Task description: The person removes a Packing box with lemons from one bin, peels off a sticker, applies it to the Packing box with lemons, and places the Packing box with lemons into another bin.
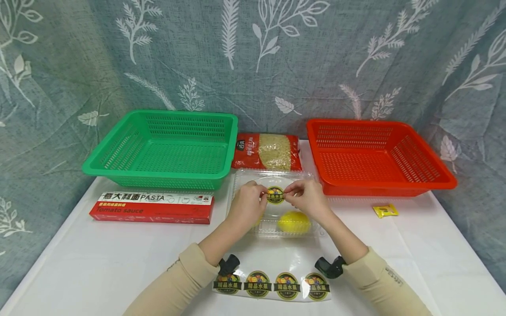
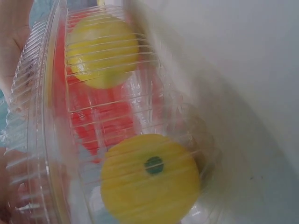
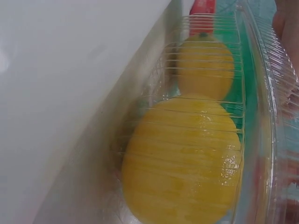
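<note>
Clear plastic clamshell box (image 1: 272, 206) lies on the white table (image 1: 99, 259) between the green basket (image 1: 166, 149) and the red basket (image 1: 375, 153), with yellow lemons (image 1: 294, 221) inside. On its lid, the left hand (image 1: 247, 204) and the right hand (image 1: 306, 197) each pinch one edge of a round fruit sticker (image 1: 275, 195). I think the sticker could wrinkle or sit crooked if one side goes down first, and pressing hard may dent the thin lid. The head view shows the sticker and both hands; the wrist views show only two lemons (image 2: 149, 179) (image 3: 182, 163) through the ribbed wall, which the head view partly hides.
</note>
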The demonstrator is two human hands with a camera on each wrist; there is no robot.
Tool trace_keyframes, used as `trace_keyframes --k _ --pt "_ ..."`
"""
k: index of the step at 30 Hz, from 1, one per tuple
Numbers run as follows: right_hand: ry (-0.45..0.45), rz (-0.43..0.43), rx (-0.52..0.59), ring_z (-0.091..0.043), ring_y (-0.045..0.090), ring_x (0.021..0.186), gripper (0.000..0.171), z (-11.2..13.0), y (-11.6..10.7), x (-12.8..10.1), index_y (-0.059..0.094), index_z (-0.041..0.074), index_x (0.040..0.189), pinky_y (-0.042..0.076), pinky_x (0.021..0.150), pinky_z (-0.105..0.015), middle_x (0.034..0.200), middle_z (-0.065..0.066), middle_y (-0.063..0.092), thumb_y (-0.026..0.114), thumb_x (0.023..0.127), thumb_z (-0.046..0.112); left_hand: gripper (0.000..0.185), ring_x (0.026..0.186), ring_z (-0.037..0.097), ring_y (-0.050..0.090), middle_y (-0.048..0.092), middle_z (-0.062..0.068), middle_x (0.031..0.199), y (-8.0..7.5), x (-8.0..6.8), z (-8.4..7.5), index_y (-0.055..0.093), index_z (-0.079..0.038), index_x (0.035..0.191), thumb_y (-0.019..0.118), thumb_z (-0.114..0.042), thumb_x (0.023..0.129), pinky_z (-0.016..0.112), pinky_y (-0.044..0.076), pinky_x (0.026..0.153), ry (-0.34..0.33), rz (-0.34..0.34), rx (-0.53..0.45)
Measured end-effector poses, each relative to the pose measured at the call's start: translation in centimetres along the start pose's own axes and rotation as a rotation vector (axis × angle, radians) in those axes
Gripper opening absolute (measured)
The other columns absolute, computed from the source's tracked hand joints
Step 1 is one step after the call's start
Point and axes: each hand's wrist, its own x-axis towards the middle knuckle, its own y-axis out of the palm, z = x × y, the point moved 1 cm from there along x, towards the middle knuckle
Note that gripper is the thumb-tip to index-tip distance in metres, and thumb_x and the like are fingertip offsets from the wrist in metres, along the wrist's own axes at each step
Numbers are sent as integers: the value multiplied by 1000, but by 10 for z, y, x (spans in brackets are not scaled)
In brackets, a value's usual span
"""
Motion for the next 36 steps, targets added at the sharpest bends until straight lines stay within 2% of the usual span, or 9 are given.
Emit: trace_keyframes --k 6,12,19,21,28,36 --pt "3 7 -22 -12 52 50 7 0 0 0 69 -1 83 46 47 -23 66 -5 60 69 77 3 8 64 17 57 59 8 77 -1 0 0 71 0 86 65 -3 80 23 48 55 -18 22 3" --pt "-28 28 -35 -12 50 50 6 4 -1 1 69 -2 81 43 47 -22 64 -4 60 68 77 3 10 67 16 55 58 7 80 -2 -1 2 70 0 88 65 -4 81 23 47 57 -23 40 -3" --pt "-45 61 -13 -11 51 51 6 5 -4 1 69 -1 82 43 46 -22 65 -3 60 67 78 3 14 65 15 54 58 4 80 -9 -3 2 71 -7 93 67 -12 80 19 40 45 -32 74 64" --pt "-47 71 2 -12 52 50 7 4 -5 1 69 -1 83 44 46 -23 66 -4 61 66 79 3 16 66 15 54 59 4 81 -12 -3 2 71 -8 95 67 -14 80 20 41 46 -36 88 61" --pt "-67 93 81 -13 55 52 9 3 -7 -1 68 -2 87 49 49 -26 70 -6 62 66 79 2 16 73 17 57 61 4 86 -19 -6 6 68 -8 98 65 -13 82 25 47 62 -68 112 -106" --pt "-62 105 184 -18 57 58 14 4 -9 -6 66 -4 91 51 55 -26 75 -9 63 67 81 5 15 73 16 57 60 6 85 -24 -10 11 67 -2 97 62 -6 83 25 49 66 -118 44 -266"
